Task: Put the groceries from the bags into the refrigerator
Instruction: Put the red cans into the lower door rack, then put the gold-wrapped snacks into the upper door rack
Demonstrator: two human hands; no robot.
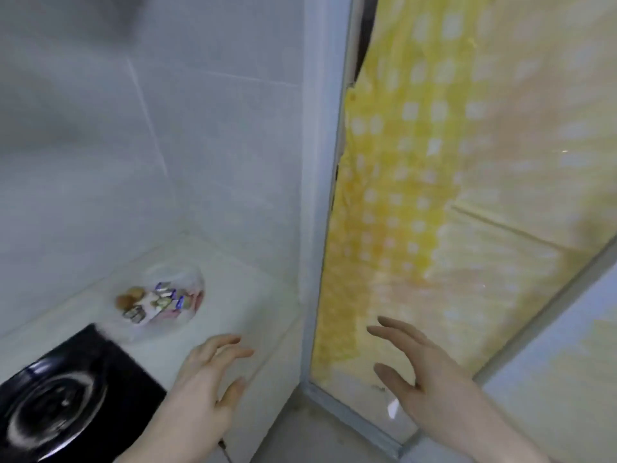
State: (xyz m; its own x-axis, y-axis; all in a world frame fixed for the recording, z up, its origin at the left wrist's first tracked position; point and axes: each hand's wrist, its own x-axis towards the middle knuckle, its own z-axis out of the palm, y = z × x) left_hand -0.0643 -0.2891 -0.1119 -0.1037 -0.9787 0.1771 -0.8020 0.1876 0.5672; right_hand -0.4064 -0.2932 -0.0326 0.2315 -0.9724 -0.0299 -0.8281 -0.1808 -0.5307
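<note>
A clear plastic bag (160,300) of groceries lies on the white counter (233,295), holding small wrapped packets and a couple of brown round items. My left hand (203,379) hovers over the counter's front edge, below and right of the bag, fingers spread and holding nothing. My right hand (420,369) is raised in front of the glass door, fingers straight and apart, also holding nothing. No refrigerator is in view. The picture is blurred by motion.
A black gas stove (60,396) with a round burner sits at the lower left of the counter. White tiled walls (150,145) stand behind. A glass door (450,228) with a yellow checked curtain fills the right side; its metal frame (320,262) runs down the middle.
</note>
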